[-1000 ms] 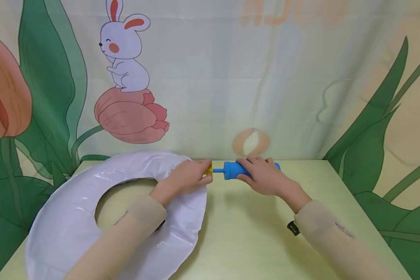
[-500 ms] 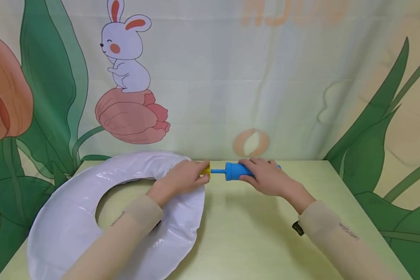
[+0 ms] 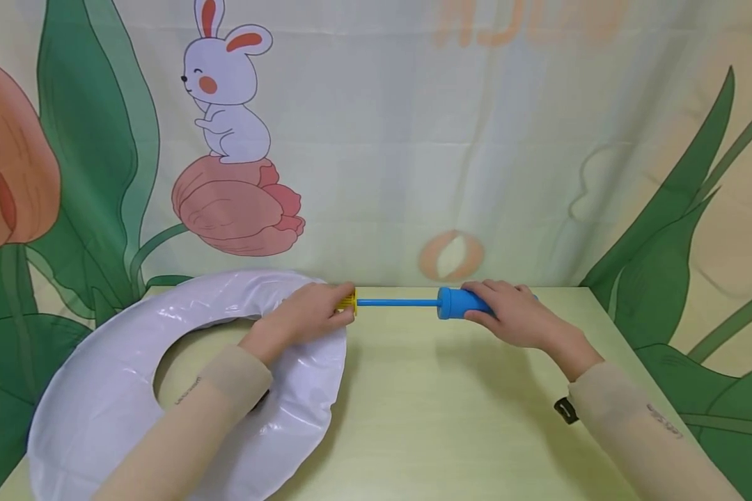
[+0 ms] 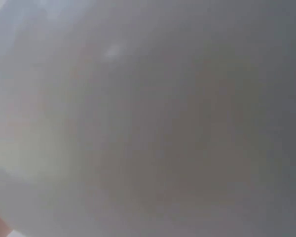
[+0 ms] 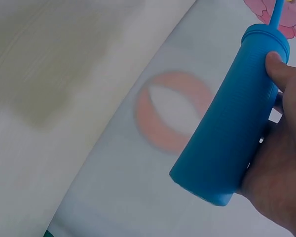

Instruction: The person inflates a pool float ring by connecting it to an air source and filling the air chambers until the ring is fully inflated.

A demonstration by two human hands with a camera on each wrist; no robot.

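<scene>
A hand air pump [image 3: 456, 303] is held level above the table, its blue rod [image 3: 397, 303] drawn well out of the barrel. My left hand [image 3: 301, 313] grips the yellow handle [image 3: 351, 303] at the rod's end. Wrapped round the blue barrel [image 5: 227, 118] is my right hand [image 3: 514, 316], thumb near the rod-end collar in the right wrist view. Under my left hand and forearm lies a pale, wrinkled inflatable ring [image 3: 100, 396]. The left wrist view is mostly a blurred pale surface, and my left hand's grip cannot be made out there.
The light green table [image 3: 401, 417] carries the ring on its left side. A printed curtain [image 3: 376, 139] with a rabbit and tulips hangs just behind the back edge. A black strap piece [image 3: 566, 410] shows under the right sleeve.
My hands have moved apart, the right one to the right and the left one to the left. Much more of the pump's rod shows. The ring has shifted slightly left.
</scene>
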